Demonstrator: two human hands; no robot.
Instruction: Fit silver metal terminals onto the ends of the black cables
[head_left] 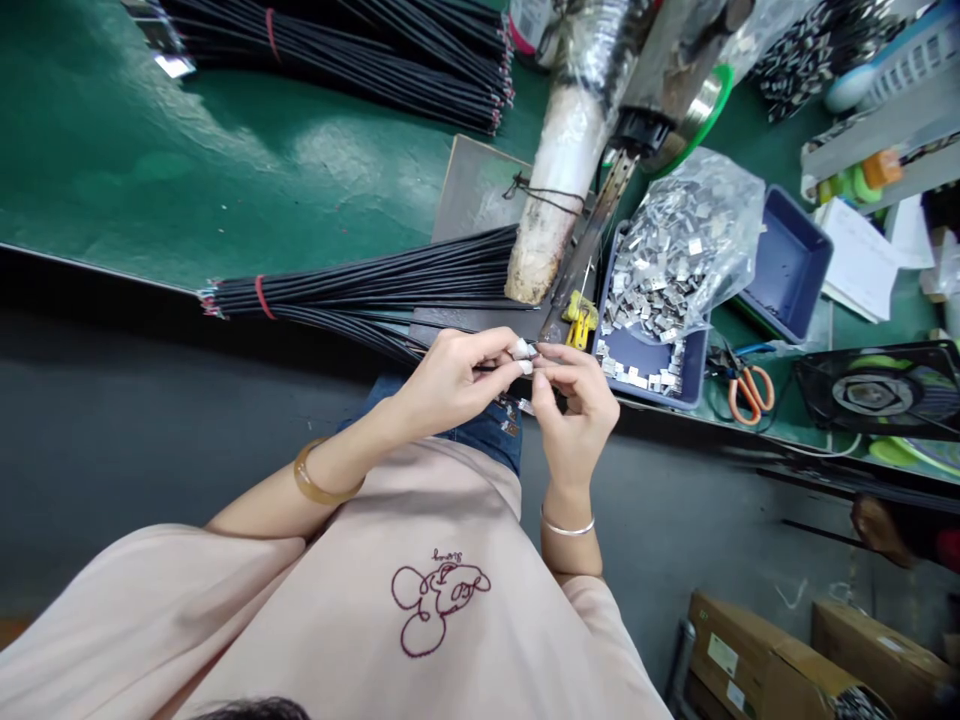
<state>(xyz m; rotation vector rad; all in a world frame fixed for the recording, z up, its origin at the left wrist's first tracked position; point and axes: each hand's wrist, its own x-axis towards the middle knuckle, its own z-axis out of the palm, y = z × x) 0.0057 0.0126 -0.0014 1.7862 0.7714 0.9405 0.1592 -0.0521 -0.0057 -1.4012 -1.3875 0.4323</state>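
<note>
Left hand (457, 378) pinched on tiny pale wire end (532, 352), looks like; right hand (577, 400) just beside, can't tell if gripping. Imo pinch close, wrists steady.

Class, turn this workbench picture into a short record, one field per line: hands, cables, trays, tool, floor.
left hand: the left hand pinches a small item, too small to identify
right hand: the right hand has its fingertips beside that item; grip unclear
cables: black cables with a red band; another bundle farther back
trays: blue tray with metal pieces; second tray beyond
tool: orange-handled tool, right of the blue tray
floor: cardboard boxes, lower right
</note>
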